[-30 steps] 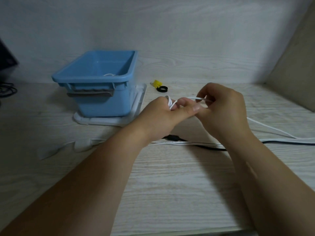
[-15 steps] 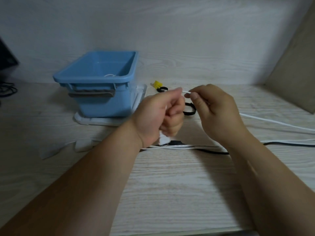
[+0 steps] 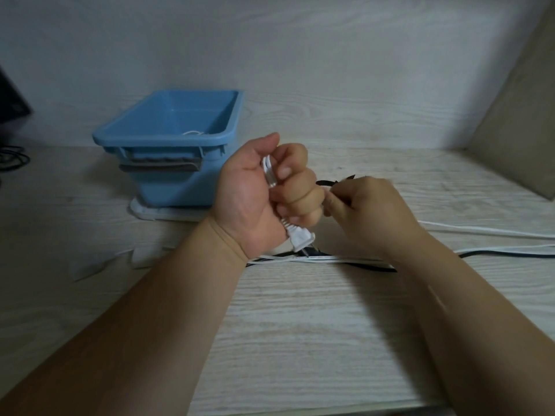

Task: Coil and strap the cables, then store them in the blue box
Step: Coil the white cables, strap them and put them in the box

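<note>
gripping looped flat white cable [image 3: 268, 172] with blocky plug [image 3: 300, 240] in left hand [image 3: 255, 193], pinching thin black strap [image 3: 326, 183] in right hand [image 3: 369, 211], over wood-grain desk [image 3: 300, 325].

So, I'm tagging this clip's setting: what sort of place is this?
Probably a home desk or worktable: pale wood-grain tabletop, blue box for storage, loose white cables.

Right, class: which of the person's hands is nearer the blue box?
Left. The left hand, gripping the white cable, sits just right of the blue box; the right hand is further right, beyond the left hand.
</note>
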